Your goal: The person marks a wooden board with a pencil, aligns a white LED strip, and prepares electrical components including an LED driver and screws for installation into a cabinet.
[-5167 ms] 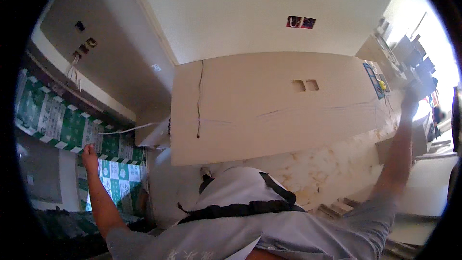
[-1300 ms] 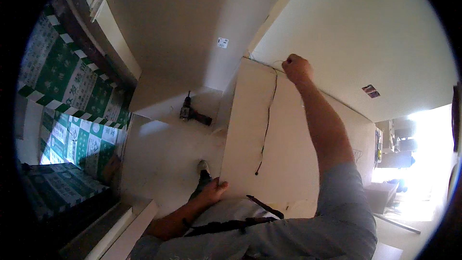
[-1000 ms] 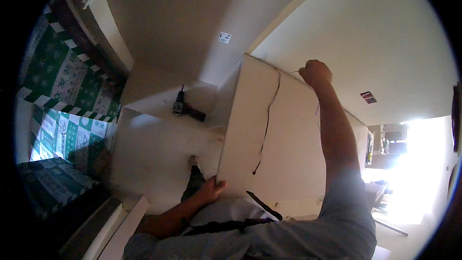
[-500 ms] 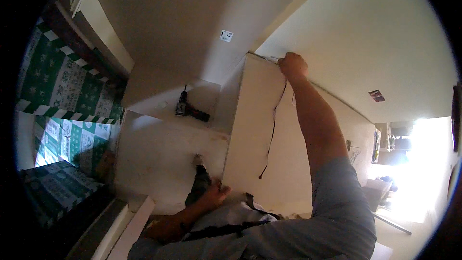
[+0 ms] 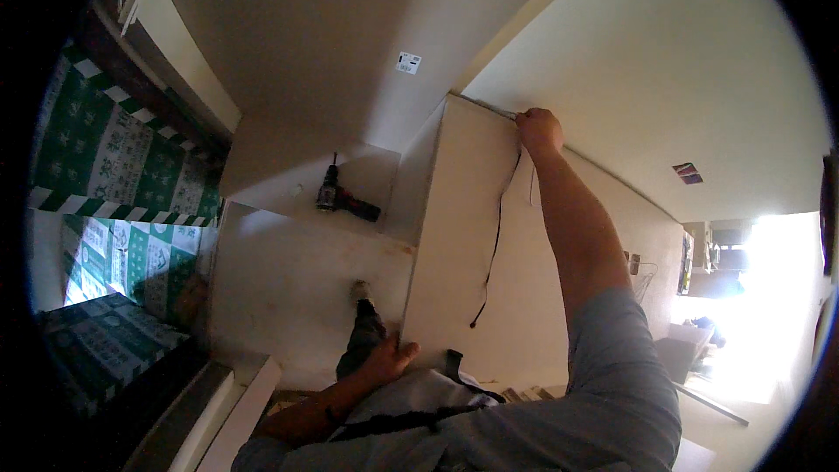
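Observation:
My right hand [image 5: 540, 130] is raised to the top edge of a pale panel [image 5: 454, 236], its fingers pinched on a thin cable [image 5: 500, 110] that runs along the seam. From beneath this hand a dark wire [image 5: 496, 249] hangs down the panel's face and ends in a small plug. Low down, near my body, my left hand [image 5: 389, 362] is closed at the panel's left edge, thumb toward its face; the other fingers are partly hidden.
A cordless drill [image 5: 343, 198] lies on a pale surface left of the panel. Green-and-white printed sheeting [image 5: 131, 157] covers things at the far left. A small white label [image 5: 408, 63] sticks to the brownish surface above. Bright light comes from the right.
My right hand has slid a little to the right and down along the seam, baring more of the cable on its left. My left hand stays at the panel's edge.

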`<state>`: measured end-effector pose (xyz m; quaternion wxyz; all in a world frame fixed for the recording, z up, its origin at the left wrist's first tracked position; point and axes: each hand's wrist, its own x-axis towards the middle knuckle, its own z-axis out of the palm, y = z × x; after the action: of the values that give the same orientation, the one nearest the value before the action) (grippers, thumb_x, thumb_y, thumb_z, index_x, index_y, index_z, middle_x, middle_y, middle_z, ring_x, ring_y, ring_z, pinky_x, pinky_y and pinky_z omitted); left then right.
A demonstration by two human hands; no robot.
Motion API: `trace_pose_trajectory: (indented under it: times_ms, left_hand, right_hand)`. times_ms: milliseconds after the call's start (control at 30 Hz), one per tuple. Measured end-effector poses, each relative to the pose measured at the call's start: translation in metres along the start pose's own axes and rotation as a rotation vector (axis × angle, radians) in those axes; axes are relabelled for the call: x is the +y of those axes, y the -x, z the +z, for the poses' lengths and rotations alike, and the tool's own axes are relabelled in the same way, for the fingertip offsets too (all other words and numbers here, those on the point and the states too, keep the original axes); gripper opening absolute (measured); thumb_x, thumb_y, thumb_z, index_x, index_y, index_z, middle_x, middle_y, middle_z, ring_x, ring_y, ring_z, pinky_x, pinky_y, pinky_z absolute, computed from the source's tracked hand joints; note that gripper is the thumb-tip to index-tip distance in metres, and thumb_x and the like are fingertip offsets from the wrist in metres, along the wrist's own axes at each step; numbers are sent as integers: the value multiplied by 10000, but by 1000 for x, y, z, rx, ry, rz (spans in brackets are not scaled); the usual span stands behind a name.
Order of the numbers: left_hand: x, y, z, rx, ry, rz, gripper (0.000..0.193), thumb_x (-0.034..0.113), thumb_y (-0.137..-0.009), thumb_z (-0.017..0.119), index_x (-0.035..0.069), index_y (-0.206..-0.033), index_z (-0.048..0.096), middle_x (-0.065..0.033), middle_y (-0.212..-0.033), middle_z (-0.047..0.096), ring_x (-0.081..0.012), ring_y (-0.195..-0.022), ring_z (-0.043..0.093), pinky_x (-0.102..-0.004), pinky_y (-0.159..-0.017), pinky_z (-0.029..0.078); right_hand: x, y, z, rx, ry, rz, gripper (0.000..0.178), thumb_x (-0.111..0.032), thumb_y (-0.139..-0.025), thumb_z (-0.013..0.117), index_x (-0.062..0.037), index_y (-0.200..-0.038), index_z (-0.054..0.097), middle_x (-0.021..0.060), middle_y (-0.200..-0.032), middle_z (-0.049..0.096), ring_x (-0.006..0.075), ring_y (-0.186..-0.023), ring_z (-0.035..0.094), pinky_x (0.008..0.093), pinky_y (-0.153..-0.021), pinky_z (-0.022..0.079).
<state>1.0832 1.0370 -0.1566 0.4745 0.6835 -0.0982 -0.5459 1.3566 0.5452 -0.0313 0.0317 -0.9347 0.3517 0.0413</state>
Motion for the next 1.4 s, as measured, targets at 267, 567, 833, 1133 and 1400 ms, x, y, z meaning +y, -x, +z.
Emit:
trace_pose_trajectory:
  times_ms: [267, 567, 833, 1133, 1400]
  left_hand:
    - [58, 24, -20, -48, 112, 27, 608, 490, -1000, 579, -18, -1333, 553, -207, -1247, 658, -335, -1157, 621, -431, -998, 469]
    - [59, 27, -20, -71, 159, 40, 560, 419, -1023, 560, -14, -1376, 519, -199, -1266, 651, -329, -1158, 619, -428, -998, 468]
    - [-1, 2, -3, -107, 16, 196, 543, 416, -1034, 548, -10, -1368, 506, -199, -1292, 632, -316, -1163, 611, -431, -987, 474]
    - [26, 12, -1, -1, -12, -38, 565, 407, -1027, 573, -14, -1394, 487, -155, -1228, 644, -293, -1084, 607, -421, -977, 468]
    - [68, 36, 14, 249, 358, 17, 569, 346, -994, 644, -12, -1410, 491, -136, -1281, 616, -248, -1083, 590, -406, -934, 479]
  right_hand:
    - [-3, -8, 14, 45, -80, 109, 400, -448, -949, 571, -127, -1112, 746, 139, -1142, 728, 353, -1066, 689, 477, -915, 549]
    - [-13, 25, -3, -25, -166, 91, 484, -442, -920, 623, -113, -1272, 669, 140, -1275, 679, 325, -1165, 648, 456, -981, 520]
    - [110, 127, 37, 234, -353, -25, 601, -374, -855, 785, -17, -1295, 583, 159, -1265, 635, 299, -1188, 614, 431, -976, 512]
    - [154, 181, 45, 268, -103, -208, 292, -240, -876, 728, -100, -1128, 681, 101, -1090, 681, 326, -1060, 621, 454, -922, 497]
    - [159, 120, 37, 224, -185, -325, 202, -284, -953, 639, -135, -1083, 681, 104, -1139, 677, 332, -1101, 631, 458, -917, 510]
